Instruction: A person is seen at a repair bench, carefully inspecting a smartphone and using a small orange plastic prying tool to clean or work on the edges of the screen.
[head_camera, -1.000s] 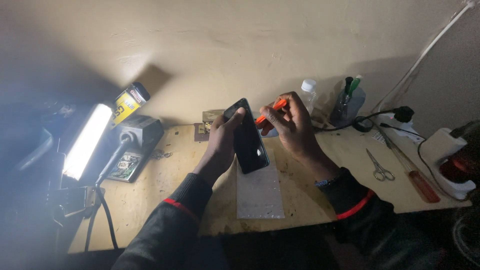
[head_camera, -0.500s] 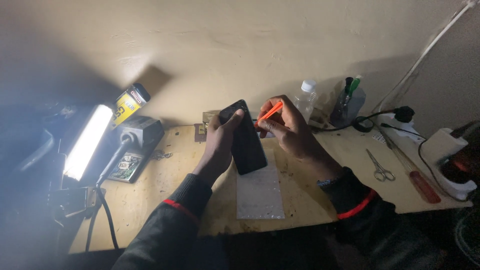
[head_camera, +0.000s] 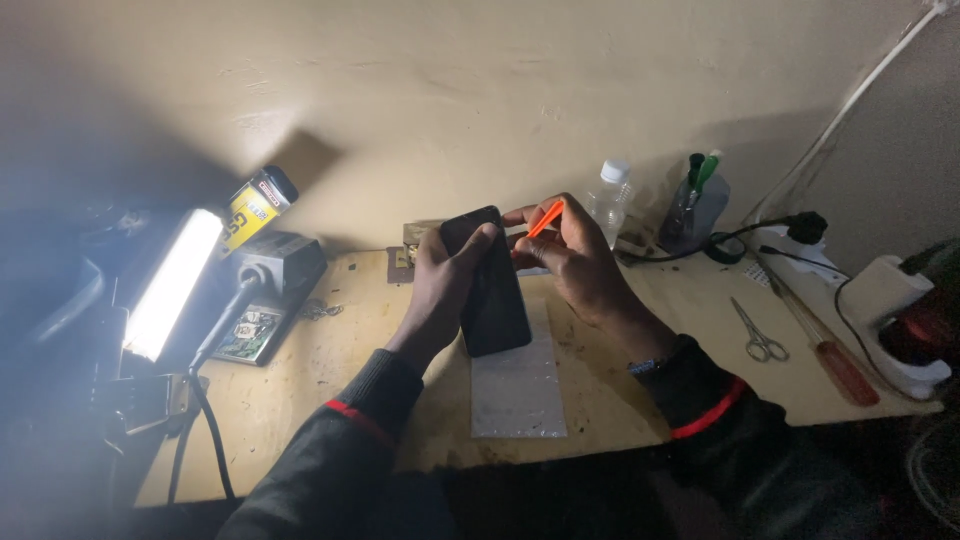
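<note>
Bright bar lamp (head_camera: 168, 285) far outboard of left fingers. Left hand (head_camera: 447, 285) wrapped around black phone (head_camera: 492, 290), fingers curled over upper edge, phone tilted above clear sheet (head_camera: 518, 385) on wooden bench (head_camera: 300, 395). Right hand (head_camera: 572, 262) pinches orange pry tool (head_camera: 545, 219), tip at phone's top edge. Judged step: prying at edge seam. Next move calls for steady grip, shallow tip, light force. Scissors (head_camera: 757, 335) well right of fingers.

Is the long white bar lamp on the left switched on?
On. The long white bar lamp glows brightly, lighting the wooden table.
</note>
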